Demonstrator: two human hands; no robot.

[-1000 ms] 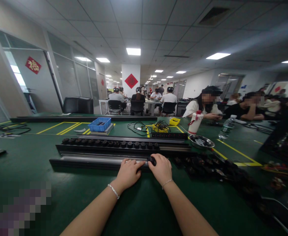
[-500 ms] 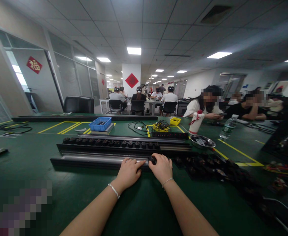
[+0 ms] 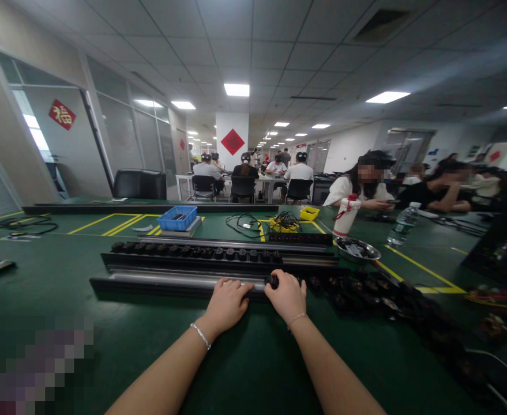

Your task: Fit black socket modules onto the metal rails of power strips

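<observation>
A long black channel [image 3: 158, 282] with a shiny metal inside lies crosswise in front of me. My left hand [image 3: 228, 302] is closed over its near edge, fingers reaching inside and index finger stretched to the right. My right hand [image 3: 286, 295] pinches a small black socket-like module [image 3: 273, 281] at the channel's right part; the fingers hide most of it. Just behind lies a second channel [image 3: 309, 261] carrying a row of similar black modules [image 3: 205, 253]. To the right of my right hand, loose black modules [image 3: 357, 291] lie in a strung-out heap.
Farther back on the green table [image 3: 119, 351] are a blue bin [image 3: 177, 218], tangled black cables [image 3: 288, 220] and a small yellow bin [image 3: 309, 214]. At right stand a metal bowl [image 3: 359, 250], a white bottle [image 3: 346, 216] and a water bottle [image 3: 404, 223]. Co-workers sit beyond.
My right hand and the black module have shifted slightly to the right along the channel. My left hand has stayed nearly in place.
</observation>
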